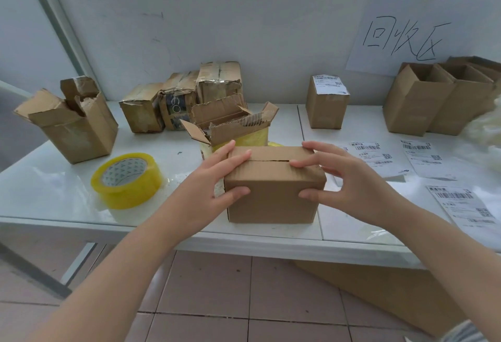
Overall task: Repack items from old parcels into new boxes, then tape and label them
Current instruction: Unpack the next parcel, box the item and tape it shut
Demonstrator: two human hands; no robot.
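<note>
A small new cardboard box (273, 195) stands near the front edge of the white table (54, 200), its two top flaps folded down with a slit between them. My left hand (214, 179) grips its left end, fingers over the top flap and thumb on the front face. My right hand (341, 179) grips the right end the same way. Just behind it stands a torn open old parcel (230, 124) with yellow wrapping. A yellow-tinted tape roll (127, 180) lies to the left. Printed shipping labels (368, 156) lie to the right.
Several battered taped parcels (179, 97) stand at the back. An opened empty box (73, 122) is at the left, a labelled sealed box (326, 103) at back right, open new boxes (439, 97) at far right. Flat cardboard (379, 287) leans under the table.
</note>
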